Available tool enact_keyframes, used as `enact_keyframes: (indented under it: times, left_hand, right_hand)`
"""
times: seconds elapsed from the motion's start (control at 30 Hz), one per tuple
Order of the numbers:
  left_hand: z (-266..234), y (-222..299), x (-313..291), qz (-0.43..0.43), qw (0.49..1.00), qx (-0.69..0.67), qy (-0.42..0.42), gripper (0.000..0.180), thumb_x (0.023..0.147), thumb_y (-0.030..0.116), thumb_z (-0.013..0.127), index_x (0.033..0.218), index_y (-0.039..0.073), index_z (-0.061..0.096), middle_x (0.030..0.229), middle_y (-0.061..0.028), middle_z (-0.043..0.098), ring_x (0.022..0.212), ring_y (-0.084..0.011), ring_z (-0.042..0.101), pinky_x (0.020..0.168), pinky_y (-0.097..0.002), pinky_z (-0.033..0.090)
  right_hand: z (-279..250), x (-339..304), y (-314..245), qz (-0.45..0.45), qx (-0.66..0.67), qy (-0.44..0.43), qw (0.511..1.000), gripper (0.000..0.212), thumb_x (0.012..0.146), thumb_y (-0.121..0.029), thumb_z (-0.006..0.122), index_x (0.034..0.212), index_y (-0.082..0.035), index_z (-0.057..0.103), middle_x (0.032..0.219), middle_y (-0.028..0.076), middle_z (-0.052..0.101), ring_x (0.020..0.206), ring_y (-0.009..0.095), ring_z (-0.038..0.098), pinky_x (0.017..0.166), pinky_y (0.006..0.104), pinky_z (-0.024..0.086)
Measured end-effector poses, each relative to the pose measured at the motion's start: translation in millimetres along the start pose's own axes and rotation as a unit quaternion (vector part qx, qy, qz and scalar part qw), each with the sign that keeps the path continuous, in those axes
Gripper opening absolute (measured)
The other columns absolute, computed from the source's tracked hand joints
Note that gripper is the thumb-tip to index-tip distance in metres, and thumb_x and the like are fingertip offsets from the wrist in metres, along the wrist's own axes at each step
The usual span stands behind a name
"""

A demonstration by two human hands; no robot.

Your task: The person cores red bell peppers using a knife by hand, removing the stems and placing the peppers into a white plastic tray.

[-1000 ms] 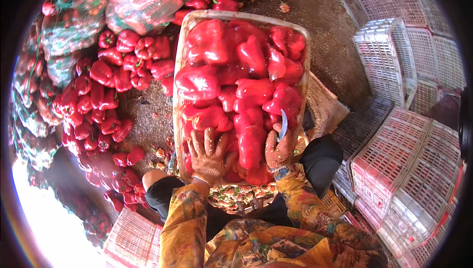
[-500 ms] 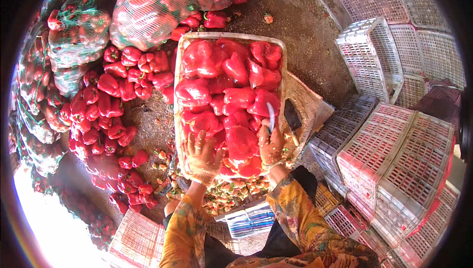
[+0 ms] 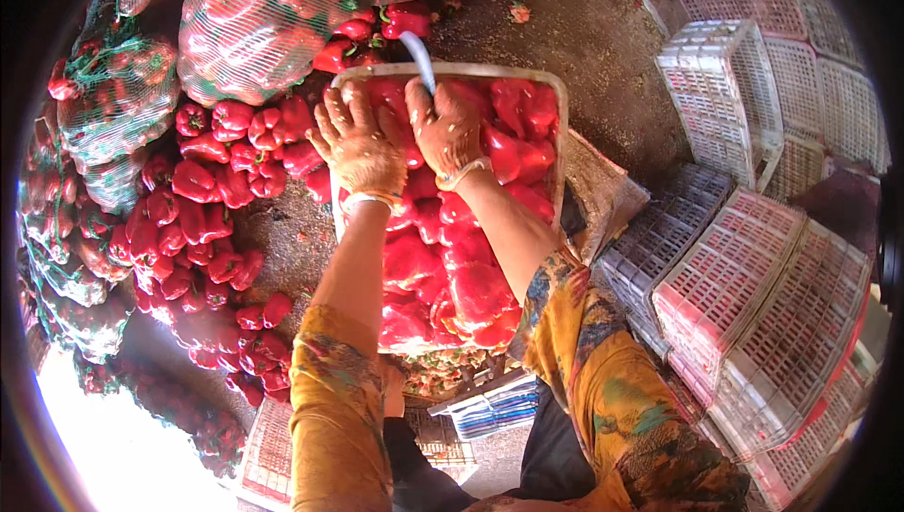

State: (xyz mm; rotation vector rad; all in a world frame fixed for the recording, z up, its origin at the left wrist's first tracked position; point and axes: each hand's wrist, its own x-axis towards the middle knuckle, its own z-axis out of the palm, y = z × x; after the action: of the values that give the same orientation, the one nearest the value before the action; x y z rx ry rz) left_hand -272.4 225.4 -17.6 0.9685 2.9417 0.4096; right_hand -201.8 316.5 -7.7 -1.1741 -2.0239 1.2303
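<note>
A pale rectangular crate (image 3: 562, 150) in front of me is full of cored red bell peppers (image 3: 476, 291), wet and shiny. Across the peppers at its far left corner lies my left hand (image 3: 365, 156), gloved, fingers spread, holding nothing. Close to its right, my gloved right hand (image 3: 447, 136) is closed round a knife with a short curved blade (image 3: 417, 53). The blade points away from me, past the crate's far rim; the handle is hidden in my fist. Pale seeds stick to both gloves.
Loose whole red peppers (image 3: 212, 192) are heaped on the floor at left, beside bulging mesh sacks (image 3: 250, 27) of peppers. Stacked plastic crates (image 3: 753, 286) stand at right. Pepper cores (image 3: 438, 373) lie below the near rim. A striped blue bundle (image 3: 490, 408) sits near my legs.
Both hands have moved forward from the crate's near half to its far end. The knife went along in my right hand and now reaches over the far rim.
</note>
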Motion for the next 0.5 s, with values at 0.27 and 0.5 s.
enact_keyframes:
  times: [0.27,0.5]
  left_hand:
    - [23.9,-14.3,-2.9,-0.001,0.999,-0.038,0.012,0.061,0.094,0.044,0.053,0.15,0.021,0.045,0.161,-0.0137,0.034,0.147,-0.0467,0.026,0.119,-0.0659,0.017]
    - [43.9,-11.5,-6.7,0.005,1.0,0.015,-0.017,0.067,0.095,0.055,0.05,0.154,0.026,0.04,0.166,-0.0006,0.027,0.153,-0.0419,0.016,0.12,-0.063,0.009]
  right_hand:
    - [15.3,0.2,20.6,-0.076,-0.072,-0.099,0.99,0.016,0.097,-0.026,0.064,0.101,-0.011,0.064,0.09,0.016,0.07,0.081,0.039,0.069,0.07,0.0476,0.056]
    - [20.8,4.7,30.3,-0.056,-0.109,-0.108,0.987,0.019,0.095,-0.027,0.063,0.101,-0.009,0.065,0.09,0.014,0.071,0.078,0.039,0.069,0.071,0.0471,0.057]
